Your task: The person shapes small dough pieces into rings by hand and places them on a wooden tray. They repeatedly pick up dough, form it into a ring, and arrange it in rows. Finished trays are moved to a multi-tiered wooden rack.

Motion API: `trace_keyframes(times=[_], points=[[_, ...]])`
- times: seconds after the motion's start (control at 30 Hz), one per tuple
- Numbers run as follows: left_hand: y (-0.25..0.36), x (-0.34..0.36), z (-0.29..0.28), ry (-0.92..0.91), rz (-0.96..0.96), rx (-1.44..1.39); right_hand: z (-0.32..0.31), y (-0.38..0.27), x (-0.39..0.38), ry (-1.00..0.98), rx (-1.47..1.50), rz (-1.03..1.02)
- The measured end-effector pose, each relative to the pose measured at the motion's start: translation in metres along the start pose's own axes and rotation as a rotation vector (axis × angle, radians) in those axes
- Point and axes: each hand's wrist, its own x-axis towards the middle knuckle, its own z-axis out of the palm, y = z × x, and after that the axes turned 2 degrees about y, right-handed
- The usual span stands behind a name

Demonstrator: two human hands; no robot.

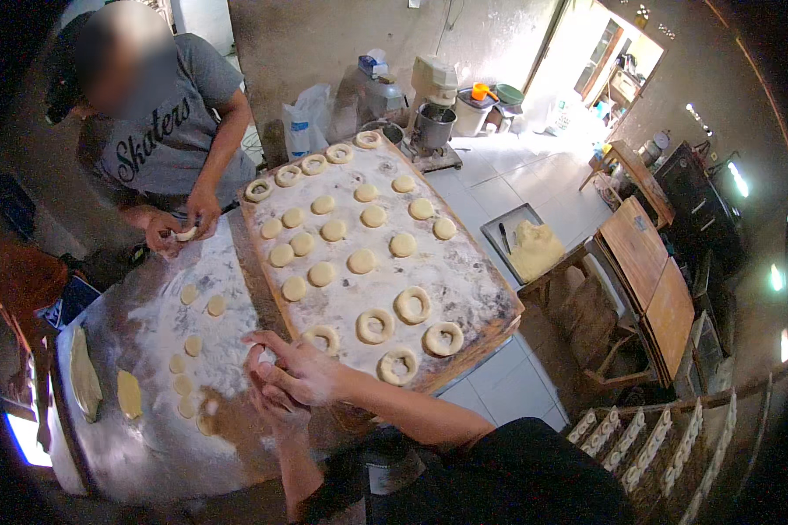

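My right hand [299, 374] is closed over my left hand [278, 407], both at the near edge of the floury steel tabletop [114, 446]. A small whitish bit shows among their fingers; I cannot make out what it is. Flattened dough rounds [190, 346] and a yellow dough piece [130, 394] lie to their left, with a long pale dough strip [85, 374] beyond. Just right of my hands, the floured wooden board [464, 297] holds several dough rounds [362, 260] and rings [376, 325].
A co-worker [158, 140] across the table pinches a small dough piece [186, 234]. A mixer [433, 96] stands at the back. Right are a dough tray [534, 254] with a knife, wooden boards [643, 280] and racked dough rings [639, 455] near the lower edge.
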Motion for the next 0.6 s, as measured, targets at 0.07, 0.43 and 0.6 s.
trace_keyframes(times=[0.07, 0.43, 0.6], points=[[0.011, -0.003, 0.032, -0.039, -0.087, -0.152, -0.031, -0.008, -0.017, 0.036, 0.499, 0.14], [0.092, -0.021, 0.164, -0.303, 0.069, 0.337, -0.167, 0.016, -0.112, 0.303, 0.015, 0.017], [0.12, -0.032, 0.204, -0.489, 0.084, -0.048, -0.2, 0.032, -0.152, 0.36, 0.132, 0.27]])
